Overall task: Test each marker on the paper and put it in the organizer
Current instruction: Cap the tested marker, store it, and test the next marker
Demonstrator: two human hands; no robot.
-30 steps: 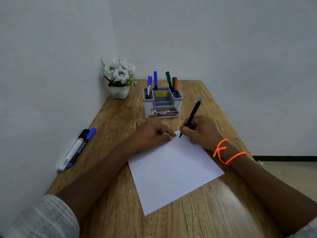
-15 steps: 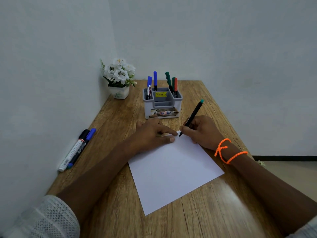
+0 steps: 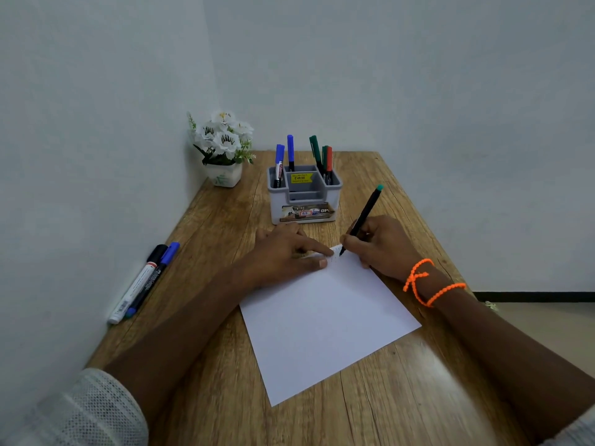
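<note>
A white sheet of paper [image 3: 325, 320] lies on the wooden table. My right hand [image 3: 383, 246] grips a black marker with a teal end [image 3: 365, 214], its tip touching the paper's far corner, where faint marks show. My left hand [image 3: 286, 252] rests flat on the paper's far edge, fingers extended toward the tip. The grey organizer [image 3: 304, 196] stands just beyond my hands, with two blue markers [image 3: 285, 159] in its left slot and green and red ones [image 3: 323, 159] in its right slot. Two more markers [image 3: 143, 283], one black-capped and one blue-capped, lie by the left wall.
A small white pot of white flowers [image 3: 223, 149] sits in the far left corner. Walls close the table's left and far sides. The table's right edge [image 3: 428, 230] drops to the floor.
The marker's top end has shifted slightly right while the tip stays at the paper's corner. My left hand holds the paper in the same place.
</note>
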